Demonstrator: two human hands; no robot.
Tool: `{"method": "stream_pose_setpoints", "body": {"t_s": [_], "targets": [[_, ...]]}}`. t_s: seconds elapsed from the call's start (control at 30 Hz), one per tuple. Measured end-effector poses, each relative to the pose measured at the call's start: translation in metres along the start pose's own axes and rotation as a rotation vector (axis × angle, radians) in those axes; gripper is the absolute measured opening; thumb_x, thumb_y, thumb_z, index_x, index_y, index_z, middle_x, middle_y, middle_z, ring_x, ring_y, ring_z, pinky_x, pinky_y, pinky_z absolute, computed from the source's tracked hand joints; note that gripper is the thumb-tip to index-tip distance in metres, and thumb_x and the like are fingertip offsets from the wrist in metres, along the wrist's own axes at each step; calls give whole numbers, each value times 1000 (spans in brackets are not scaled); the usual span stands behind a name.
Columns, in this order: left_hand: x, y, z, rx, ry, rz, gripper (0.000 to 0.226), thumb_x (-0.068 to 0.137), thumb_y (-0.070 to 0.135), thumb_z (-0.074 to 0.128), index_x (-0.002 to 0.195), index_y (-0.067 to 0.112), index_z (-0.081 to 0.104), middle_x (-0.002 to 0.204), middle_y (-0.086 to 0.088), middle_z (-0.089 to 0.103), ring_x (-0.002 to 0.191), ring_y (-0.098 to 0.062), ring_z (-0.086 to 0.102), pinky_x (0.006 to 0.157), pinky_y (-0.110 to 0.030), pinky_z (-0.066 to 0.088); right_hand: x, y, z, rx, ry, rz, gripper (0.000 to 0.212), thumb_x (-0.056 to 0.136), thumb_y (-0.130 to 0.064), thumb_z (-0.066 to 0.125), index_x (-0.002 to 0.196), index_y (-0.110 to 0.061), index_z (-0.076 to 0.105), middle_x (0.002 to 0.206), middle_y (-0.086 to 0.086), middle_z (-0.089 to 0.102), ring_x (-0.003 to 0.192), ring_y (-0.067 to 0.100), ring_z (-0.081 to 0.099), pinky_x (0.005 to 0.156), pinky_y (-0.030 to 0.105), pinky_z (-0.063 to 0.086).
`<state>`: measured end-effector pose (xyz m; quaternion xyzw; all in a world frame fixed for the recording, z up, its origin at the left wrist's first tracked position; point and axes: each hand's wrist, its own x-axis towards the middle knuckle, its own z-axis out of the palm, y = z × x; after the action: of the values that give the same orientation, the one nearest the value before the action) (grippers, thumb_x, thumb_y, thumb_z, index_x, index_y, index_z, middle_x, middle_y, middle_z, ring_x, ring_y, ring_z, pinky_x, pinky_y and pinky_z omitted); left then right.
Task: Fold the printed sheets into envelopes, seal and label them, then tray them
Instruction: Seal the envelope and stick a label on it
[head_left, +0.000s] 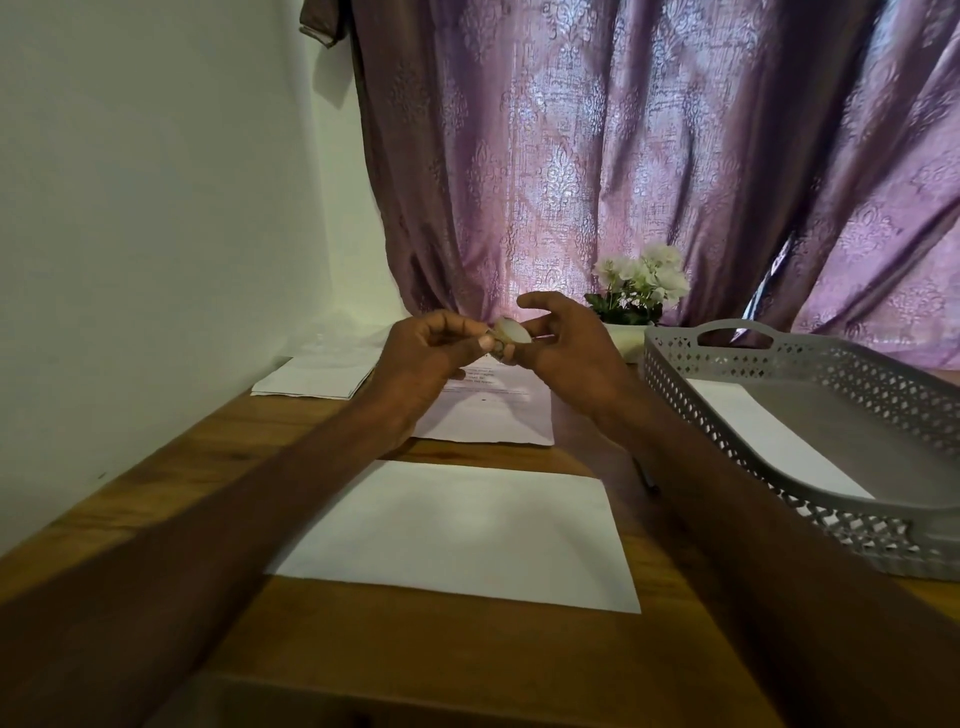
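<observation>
Here both hands meet above the tabletop (467, 654). The left hand (423, 358) and the right hand (566, 348) pinch what looks like a small roll of clear tape (511, 335) between their fingers. A white envelope (457, 535) lies flat below, and another lies in the gray tray (810, 364).

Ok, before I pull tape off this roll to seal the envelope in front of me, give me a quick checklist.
1. Tape roll held: ok, both the left hand and the right hand are on it.
2. Free tape end found: cannot tell.
3. Envelope flat on the table: ok.
4. Envelope flap closed: cannot tell.
5. Tray within reach at right: ok, a white envelope already inside.
</observation>
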<state>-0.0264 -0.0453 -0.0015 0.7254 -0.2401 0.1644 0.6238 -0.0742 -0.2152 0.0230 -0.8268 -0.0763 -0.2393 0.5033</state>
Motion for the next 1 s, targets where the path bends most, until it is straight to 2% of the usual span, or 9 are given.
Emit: {"method": "stream_pose_setpoints", "body": {"t_s": [0.17,0.4,0.5,0.57,0.67,0.73,0.8,0.87,1.0], "targets": [[-2,2,3,88,-22,46,11,90,22,79,89,32,74,74,26,73,78,4,70,70,-8,53,2,4,0,-49,18,47,66,81,-19,86,140,-18,56,119,5,70,101,19,67,84,29,55],[-5,1,9,122,-1,57,6,92,17,77,93,21,73,84,14,71,75,11,66,67,0,46,2,5,-1,-141,97,133,65,75,-32,89,132,-15,64,122,7,70,104,22,67,85,29,53],[-3,1,10,112,15,40,5,92,20,76,96,19,73,87,12,73,78,5,68,71,-6,52,3,6,-1,-59,113,211,48,76,-21,88,120,-10,71,114,10,73,95,23,71,69,24,53],[0,1,9,67,34,-13,16,91,25,77,102,14,73,92,7,75,85,-5,70,76,-16,57,1,5,-5,98,108,305,34,81,-10,83,113,-5,72,103,11,73,84,19,71,60,19,51],[4,2,5,19,54,-71,27,90,29,79,108,11,72,99,3,77,92,-10,70,78,-23,59,-3,7,-13,182,122,368,24,85,-9,79,108,-7,73,97,9,73,78,15,68,63,23,54],[4,1,3,-25,34,-107,26,90,26,79,109,9,73,100,2,78,93,-11,72,77,-23,60,-1,17,-15,-34,177,290,23,83,-18,82,104,-10,74,104,10,74,87,22,70,77,34,59],[3,-1,2,-58,-18,-157,24,89,22,79,108,8,74,102,-1,79,99,-16,73,82,-29,62,-1,22,-15,-429,193,179,28,85,-26,78,109,-11,73,108,9,72,94,24,68,86,38,57],[1,-2,2,-103,-74,-214,22,89,19,79,107,7,74,103,-3,80,101,-20,73,90,-36,63,-3,24,-13,-692,142,144,32,87,-27,74,115,-12,69,110,9,71,97,26,66,84,36,55],[-1,-1,3,-162,-99,-279,23,89,14,78,108,2,72,102,-5,80,105,-23,71,91,-36,59,-9,26,-14,-863,28,164,28,89,-26,71,112,-11,64,108,6,67,90,21,60,76,33,49]]}}
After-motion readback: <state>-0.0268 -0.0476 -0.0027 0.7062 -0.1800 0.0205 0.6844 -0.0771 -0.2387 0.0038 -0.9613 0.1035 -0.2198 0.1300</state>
